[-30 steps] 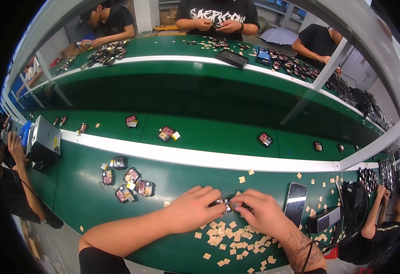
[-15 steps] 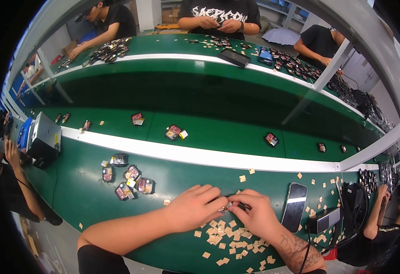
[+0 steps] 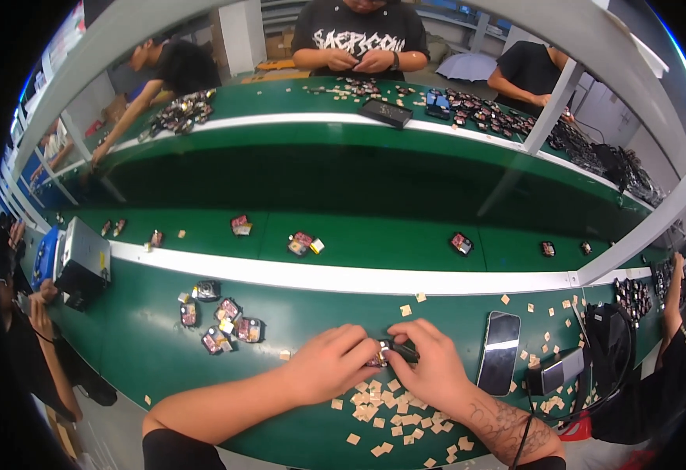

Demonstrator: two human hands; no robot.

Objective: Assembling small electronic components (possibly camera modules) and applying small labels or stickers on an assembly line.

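Left hand: resting low on the green table, fingers curled in and pinching the left end of a small dark part.
Right hand: pressed up against the left hand, fingers closed over the right end of the same part; a tattoo shows on the forearm behind it.
Small dark part: held between the 2 hands just above the table, near its front edge; too small to make out in detail.
Tan squares: a loose pile of small tan pieces lying on the table right under and in front of both hands, with more scattered off to the right.
Finished pieces: a cluster of small dark packets with pink faces, on the table to the left of the hands, well apart from them.
Phone: dark, lying flat just right of the right hand.
Conveyor belt: green strip beyond a white rail, carrying a few spaced packets.
Grey box: standing at the far left of the table.
Other people: several working on the far side and at both ends.
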